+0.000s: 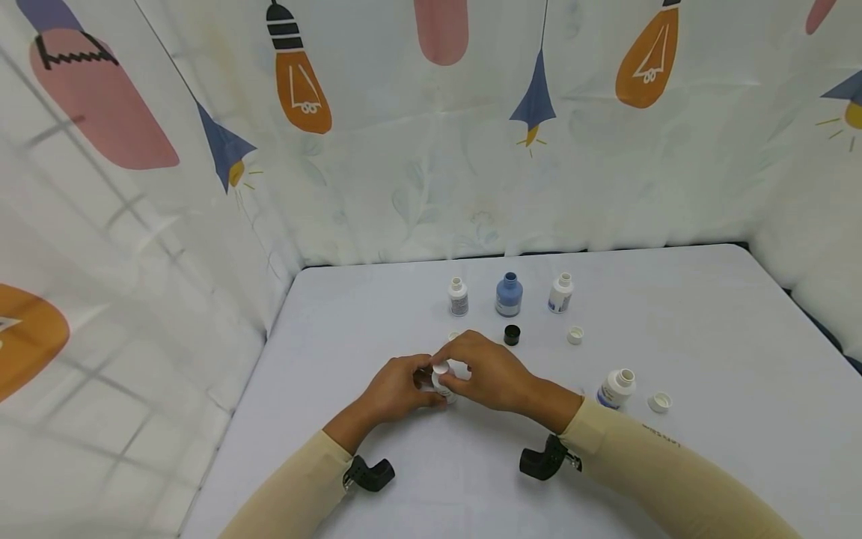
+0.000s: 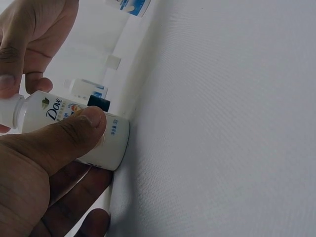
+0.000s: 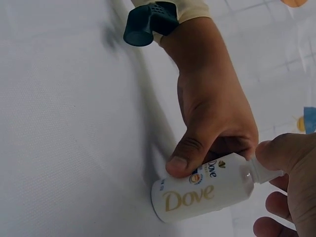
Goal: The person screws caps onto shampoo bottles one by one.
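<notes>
My left hand (image 1: 396, 391) grips a small white Dove bottle (image 3: 200, 195) around its body, the thumb pressed along the label. The bottle stands upright with its base on the table. My right hand (image 1: 497, 376) pinches the white cap (image 2: 10, 111) at the bottle's neck between thumb and fingers. Whether the cap is screwed tight or loose, I cannot tell.
Farther back stand an open white bottle (image 1: 459, 298), a blue bottle (image 1: 509, 296) and another white bottle (image 1: 560, 293). A black cap (image 1: 512, 335) and a white cap (image 1: 575, 335) lie before them. Another open bottle (image 1: 616, 389) and cap (image 1: 660, 403) sit right.
</notes>
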`<action>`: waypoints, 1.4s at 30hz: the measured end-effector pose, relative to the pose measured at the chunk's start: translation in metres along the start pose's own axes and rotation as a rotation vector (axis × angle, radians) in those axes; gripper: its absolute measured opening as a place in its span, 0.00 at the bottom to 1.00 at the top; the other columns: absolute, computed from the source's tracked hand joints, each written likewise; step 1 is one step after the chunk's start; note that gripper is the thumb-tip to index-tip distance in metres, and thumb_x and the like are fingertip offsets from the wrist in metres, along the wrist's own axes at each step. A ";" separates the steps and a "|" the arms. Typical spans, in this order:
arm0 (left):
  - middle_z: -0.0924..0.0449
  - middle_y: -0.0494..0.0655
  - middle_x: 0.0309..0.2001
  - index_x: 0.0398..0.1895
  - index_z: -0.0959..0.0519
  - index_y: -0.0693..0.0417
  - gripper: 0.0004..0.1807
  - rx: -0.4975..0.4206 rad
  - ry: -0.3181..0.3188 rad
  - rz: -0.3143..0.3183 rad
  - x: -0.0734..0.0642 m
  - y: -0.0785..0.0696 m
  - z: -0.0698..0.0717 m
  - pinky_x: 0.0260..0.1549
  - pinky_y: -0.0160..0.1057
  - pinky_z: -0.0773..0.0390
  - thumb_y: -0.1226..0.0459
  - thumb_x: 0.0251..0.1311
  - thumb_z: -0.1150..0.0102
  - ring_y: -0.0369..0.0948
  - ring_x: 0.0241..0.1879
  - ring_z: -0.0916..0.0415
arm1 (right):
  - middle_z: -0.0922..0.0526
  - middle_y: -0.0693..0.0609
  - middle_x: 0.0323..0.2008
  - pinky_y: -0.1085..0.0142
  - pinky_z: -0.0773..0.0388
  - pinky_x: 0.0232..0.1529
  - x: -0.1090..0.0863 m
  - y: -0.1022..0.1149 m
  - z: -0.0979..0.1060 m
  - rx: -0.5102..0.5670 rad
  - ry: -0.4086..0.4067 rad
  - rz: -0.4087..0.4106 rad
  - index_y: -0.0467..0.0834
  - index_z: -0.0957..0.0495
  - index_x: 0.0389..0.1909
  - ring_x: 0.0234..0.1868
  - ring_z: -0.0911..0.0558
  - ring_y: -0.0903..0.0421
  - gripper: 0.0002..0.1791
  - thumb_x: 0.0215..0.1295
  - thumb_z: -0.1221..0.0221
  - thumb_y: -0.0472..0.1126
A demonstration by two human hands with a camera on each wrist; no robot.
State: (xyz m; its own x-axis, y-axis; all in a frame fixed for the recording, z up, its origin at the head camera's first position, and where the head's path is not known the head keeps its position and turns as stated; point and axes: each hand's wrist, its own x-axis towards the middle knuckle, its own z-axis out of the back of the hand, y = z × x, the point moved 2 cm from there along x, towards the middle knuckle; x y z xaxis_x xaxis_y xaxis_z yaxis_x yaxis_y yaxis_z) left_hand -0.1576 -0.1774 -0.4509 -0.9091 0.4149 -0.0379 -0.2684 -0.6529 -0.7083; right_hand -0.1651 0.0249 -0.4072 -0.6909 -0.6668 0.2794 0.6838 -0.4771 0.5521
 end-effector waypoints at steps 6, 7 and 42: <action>0.16 0.30 0.41 0.53 0.17 0.44 0.24 -0.007 0.002 -0.007 0.000 0.000 0.000 0.42 0.36 0.19 0.58 0.52 0.19 0.32 0.41 0.19 | 0.18 0.60 0.50 0.68 0.20 0.44 -0.001 -0.001 0.000 0.008 -0.001 -0.030 0.52 0.15 0.54 0.61 0.24 0.58 0.16 0.66 0.29 0.47; 0.16 0.30 0.41 0.52 0.17 0.44 0.23 -0.011 0.002 -0.009 0.000 0.000 0.000 0.42 0.36 0.19 0.58 0.52 0.19 0.32 0.41 0.18 | 0.18 0.61 0.50 0.68 0.20 0.44 -0.002 -0.002 0.001 0.009 -0.001 -0.038 0.52 0.16 0.54 0.61 0.24 0.58 0.17 0.65 0.29 0.47; 0.15 0.35 0.45 0.52 0.17 0.47 0.22 -0.026 0.020 -0.004 0.000 -0.002 0.001 0.45 0.37 0.18 0.60 0.53 0.20 0.34 0.44 0.17 | 0.20 0.55 0.58 0.65 0.18 0.44 -0.006 -0.011 -0.004 0.098 -0.002 0.025 0.49 0.19 0.60 0.60 0.23 0.54 0.19 0.69 0.32 0.42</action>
State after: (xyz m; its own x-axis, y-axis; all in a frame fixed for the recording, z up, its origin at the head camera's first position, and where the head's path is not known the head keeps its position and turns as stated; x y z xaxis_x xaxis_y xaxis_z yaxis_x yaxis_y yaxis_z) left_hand -0.1571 -0.1768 -0.4488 -0.9012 0.4306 -0.0490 -0.2637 -0.6345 -0.7266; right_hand -0.1672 0.0316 -0.4179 -0.6744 -0.6766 0.2958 0.6747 -0.4018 0.6191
